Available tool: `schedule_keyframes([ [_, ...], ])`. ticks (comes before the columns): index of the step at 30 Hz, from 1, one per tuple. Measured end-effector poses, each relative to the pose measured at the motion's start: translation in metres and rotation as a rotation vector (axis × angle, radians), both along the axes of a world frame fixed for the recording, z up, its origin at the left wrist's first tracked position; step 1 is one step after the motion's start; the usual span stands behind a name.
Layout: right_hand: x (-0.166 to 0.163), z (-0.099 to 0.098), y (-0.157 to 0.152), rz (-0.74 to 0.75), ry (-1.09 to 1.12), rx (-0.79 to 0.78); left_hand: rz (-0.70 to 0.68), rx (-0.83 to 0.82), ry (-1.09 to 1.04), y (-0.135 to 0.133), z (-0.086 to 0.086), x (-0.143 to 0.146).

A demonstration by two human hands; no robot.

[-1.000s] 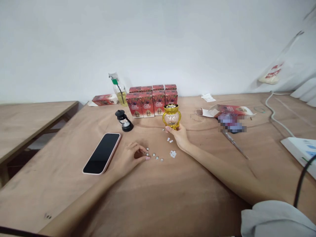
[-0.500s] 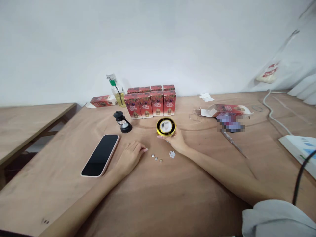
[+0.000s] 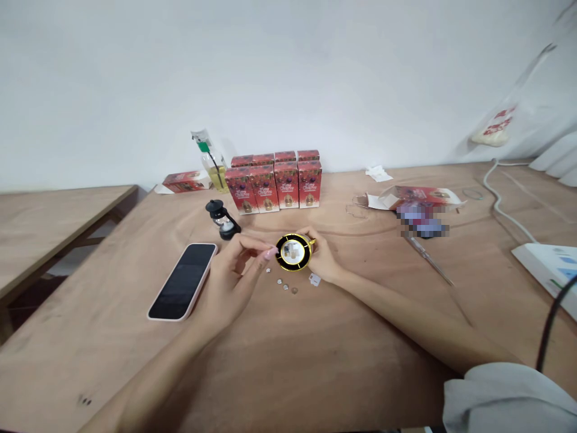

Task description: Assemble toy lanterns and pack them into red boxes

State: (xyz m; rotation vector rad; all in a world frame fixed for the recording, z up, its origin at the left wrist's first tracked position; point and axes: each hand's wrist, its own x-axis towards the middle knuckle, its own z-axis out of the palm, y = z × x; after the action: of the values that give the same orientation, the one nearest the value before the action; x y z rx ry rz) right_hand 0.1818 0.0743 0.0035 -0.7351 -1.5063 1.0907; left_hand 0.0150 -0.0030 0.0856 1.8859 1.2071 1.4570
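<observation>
My right hand [image 3: 325,257] is closed around a small gold-and-black lantern [image 3: 305,263], turned so that its round underside faces me. A pale recess with small parts shows in the middle of that underside; their detail is blurred. My left hand [image 3: 232,279] pinches at the lantern's left rim with thumb and forefinger. Whether a small part also sits between those fingertips is hidden. Below the hands, several button cells [image 3: 285,287] lie on the wooden table [image 3: 306,355]. A small whitish battery cover [image 3: 314,279] rests by my right wrist.
A phone [image 3: 183,282] lies left, near a black lantern [image 3: 223,221]. Behind stand red boxes [image 3: 286,183] and a pump bottle [image 3: 214,165]. At right are an opened box [image 3: 419,197], a screwdriver [image 3: 430,261], a cable [image 3: 500,210] and a white power strip [image 3: 547,273].
My left hand has risen from the table to the lantern's rim, leaving a button cell where its fingertips were. The lantern has come lower, nearer and slightly left in my right hand.
</observation>
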Motion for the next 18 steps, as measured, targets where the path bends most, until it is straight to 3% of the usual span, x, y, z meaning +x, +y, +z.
schedule_keyframes([
  [5, 0.0, 0.001, 0.0, 0.021, 0.001, -0.007, 0.004, 0.102, 0.083, 0.003, -0.001, 0.004],
  [12, 0.002, 0.0, -0.001, 0.05, 0.014, 0.011, 0.034, 0.459, 0.428, 0.013, 0.009, 0.011],
  [18, 0.0, -0.005, 0.002, 0.057, 0.064, 0.02, 0.033, 0.531, 0.506, 0.017, 0.011, 0.015],
])
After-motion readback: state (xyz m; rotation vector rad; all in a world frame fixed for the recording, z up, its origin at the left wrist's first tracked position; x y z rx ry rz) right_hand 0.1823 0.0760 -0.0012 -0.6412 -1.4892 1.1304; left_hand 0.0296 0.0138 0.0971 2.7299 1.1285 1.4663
